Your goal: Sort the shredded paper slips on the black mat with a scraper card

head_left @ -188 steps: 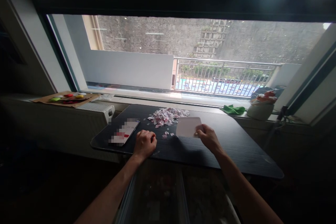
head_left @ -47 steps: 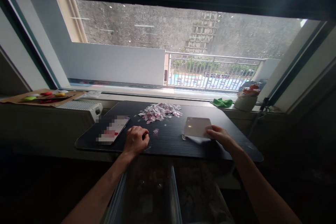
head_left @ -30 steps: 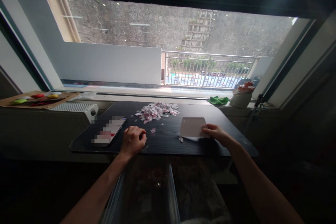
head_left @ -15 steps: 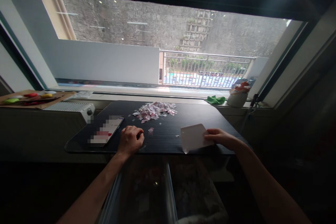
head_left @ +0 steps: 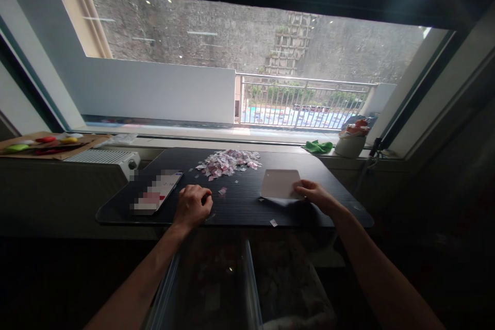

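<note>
My right hand (head_left: 315, 194) pinches the right edge of a thin white dough scraper (head_left: 279, 183), a flat plastic sheet with rounded corners. The scraper is tilted over the right half of the black table. My left hand (head_left: 195, 202) rests on the table near its front edge, curled into a loose fist with nothing visible in it. Beyond both hands lies a heap of small white and pinkish paper scraps (head_left: 228, 163). One loose scrap (head_left: 223, 191) lies just right of my left hand, and another scrap (head_left: 274, 223) is at the front edge.
A phone (head_left: 164, 191) lies left of my left hand on the black table (head_left: 240, 209). Below the front edge stand clear-walled bins (head_left: 251, 283). A green cloth (head_left: 317, 147) and a white container (head_left: 350, 145) sit on the sill; a radiator (head_left: 104, 159) is at the left.
My right hand has moved the scraper away from the front edge, further onto the table, and turned it. A scrap now shows at the front edge. My left hand stays put.
</note>
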A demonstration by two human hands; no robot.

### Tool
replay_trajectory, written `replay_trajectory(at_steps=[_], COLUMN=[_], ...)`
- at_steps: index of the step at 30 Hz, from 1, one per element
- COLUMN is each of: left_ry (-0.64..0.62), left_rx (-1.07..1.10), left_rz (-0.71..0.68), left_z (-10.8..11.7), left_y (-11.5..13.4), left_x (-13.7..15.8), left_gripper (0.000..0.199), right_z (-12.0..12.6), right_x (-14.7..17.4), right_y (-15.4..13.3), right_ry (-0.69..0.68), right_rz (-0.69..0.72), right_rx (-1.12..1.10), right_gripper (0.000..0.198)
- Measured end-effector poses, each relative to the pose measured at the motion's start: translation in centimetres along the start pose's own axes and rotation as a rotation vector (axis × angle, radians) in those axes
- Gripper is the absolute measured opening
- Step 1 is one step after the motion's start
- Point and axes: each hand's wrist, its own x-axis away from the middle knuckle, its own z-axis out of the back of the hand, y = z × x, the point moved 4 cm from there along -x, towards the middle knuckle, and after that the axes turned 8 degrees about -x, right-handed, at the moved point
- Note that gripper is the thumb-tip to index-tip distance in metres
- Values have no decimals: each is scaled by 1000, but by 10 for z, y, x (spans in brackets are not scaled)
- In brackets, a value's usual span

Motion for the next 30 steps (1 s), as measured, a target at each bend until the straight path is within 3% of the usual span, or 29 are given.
replay_trajectory(at_steps=[6, 12, 18, 24, 30], left_ry=[-6, 0, -13, -21, -18], left_rx=[0, -13, -17, -5, -9], left_rz=[1, 1, -2, 1, -1], left_z=[1, 0, 1, 0, 1], left_y=[1, 0, 1, 1, 1], left_x=[0, 0, 0, 0, 0], left_gripper=[19, 18, 19, 20, 19], right_z=[3, -5, -10, -2, -2], right_x=[11, 7, 11, 12, 19], right_y=[-2, -4, 0, -1, 0], right_ry=[-144, -98, -244, -185, -258], right_rz=[-45, 7, -61, -66, -87], right_rx=[44, 35, 14, -17, 14], right_gripper=[33, 32, 35, 34, 36])
